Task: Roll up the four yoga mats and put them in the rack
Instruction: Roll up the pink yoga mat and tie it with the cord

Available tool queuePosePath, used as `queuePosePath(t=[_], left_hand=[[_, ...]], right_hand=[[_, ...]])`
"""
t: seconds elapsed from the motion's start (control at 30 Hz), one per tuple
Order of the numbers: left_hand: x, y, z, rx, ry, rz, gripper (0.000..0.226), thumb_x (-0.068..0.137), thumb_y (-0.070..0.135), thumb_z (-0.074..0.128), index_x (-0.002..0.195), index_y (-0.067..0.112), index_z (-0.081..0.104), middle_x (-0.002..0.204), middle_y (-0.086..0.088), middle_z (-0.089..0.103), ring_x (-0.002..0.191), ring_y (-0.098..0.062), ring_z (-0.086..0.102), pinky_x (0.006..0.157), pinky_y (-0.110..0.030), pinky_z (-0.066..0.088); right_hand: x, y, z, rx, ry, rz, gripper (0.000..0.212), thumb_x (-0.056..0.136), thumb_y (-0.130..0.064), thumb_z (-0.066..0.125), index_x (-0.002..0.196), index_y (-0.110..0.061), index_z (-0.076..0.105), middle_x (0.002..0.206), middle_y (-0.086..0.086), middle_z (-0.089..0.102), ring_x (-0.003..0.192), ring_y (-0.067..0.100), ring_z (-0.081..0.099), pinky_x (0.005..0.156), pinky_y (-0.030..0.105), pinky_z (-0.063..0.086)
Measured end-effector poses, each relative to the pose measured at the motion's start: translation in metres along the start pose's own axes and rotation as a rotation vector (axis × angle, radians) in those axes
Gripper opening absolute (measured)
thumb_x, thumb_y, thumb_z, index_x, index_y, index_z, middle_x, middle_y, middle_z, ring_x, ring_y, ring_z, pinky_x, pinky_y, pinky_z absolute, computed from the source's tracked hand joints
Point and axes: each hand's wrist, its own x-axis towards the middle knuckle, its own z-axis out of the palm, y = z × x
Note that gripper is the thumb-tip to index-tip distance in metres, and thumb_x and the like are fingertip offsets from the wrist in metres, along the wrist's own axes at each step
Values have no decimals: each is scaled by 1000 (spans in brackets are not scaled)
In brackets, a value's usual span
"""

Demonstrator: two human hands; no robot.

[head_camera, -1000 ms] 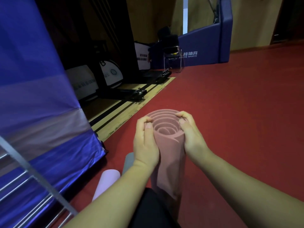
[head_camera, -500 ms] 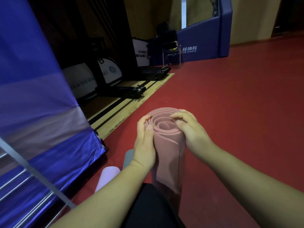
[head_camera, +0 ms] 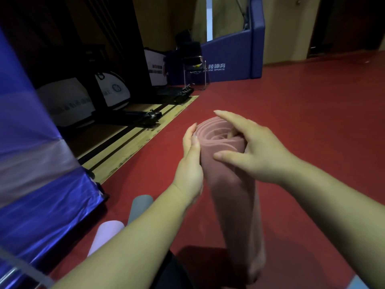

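A rolled pink yoga mat (head_camera: pixel 233 197) stands on end on the red floor in front of me, its spiral top facing up. My left hand (head_camera: pixel 190 165) presses flat against the roll's left side near the top. My right hand (head_camera: pixel 253 151) lies over the top right, thumb across the front and some fingers tucked into the spiral, index finger stretched out above it. A grey rolled mat (head_camera: pixel 138 209) and a pale lilac rolled mat (head_camera: pixel 105 234) lie on the floor at lower left, partly hidden by my left forearm. A metal rack bar (head_camera: pixel 23 272) shows at the bottom left corner.
A blue padded panel (head_camera: pixel 39 184) stands close on the left. Behind it are black equipment bases (head_camera: pixel 143 117) on a wooden strip (head_camera: pixel 133 142), white signs, a black chair (head_camera: pixel 195 67) and a blue barrier (head_camera: pixel 235 59). Red floor (head_camera: pixel 312 113) spreads to the right.
My right hand has shifted from gripping the roll's right edge to lying over its top with fingers in the spiral. The roll's top has tightened. My left hand stays on the left side.
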Motion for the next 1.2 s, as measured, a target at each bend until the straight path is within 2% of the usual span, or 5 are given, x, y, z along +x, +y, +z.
queuePosePath(t=[0.27,0.4,0.77,0.9,1.2], left_hand=[[20,-43,-31,-194,-228,-685,40,107,55,22,118,33,54,127,-8,68,127,-36,56,113,-68,25],[19,-87,-83,-236,-61,-762,42,107,52,20,126,26,48,122,-15,63,132,-40,52,108,-59,36],[-83,-264,-234,51,572,-723,21,107,32,45,126,24,47,109,0,64,95,-20,62,85,-38,47],[-113,-322,-253,375,421,-726,48,84,32,73,126,19,53,94,0,66,78,-15,59,78,-34,47],[-149,-371,-266,755,-105,-908,60,92,21,75,145,11,50,144,-13,54,126,-26,55,100,-22,38]], right_hand=[[10,62,46,-500,-540,49,96,81,-53,73,159,-35,20,144,-2,56,127,37,45,109,40,39],[-1,81,111,-410,-528,77,75,78,-50,75,142,-31,40,112,-7,60,120,31,42,93,37,46],[-13,91,311,-467,-919,-54,77,76,-53,65,146,-43,33,130,1,56,111,33,43,89,44,47],[-33,97,359,-472,-1053,-93,82,75,-52,72,146,-41,34,130,5,53,111,34,45,92,45,47],[-57,100,402,-480,-1190,-117,93,72,-51,77,150,-38,29,134,9,52,116,36,44,92,48,45]])
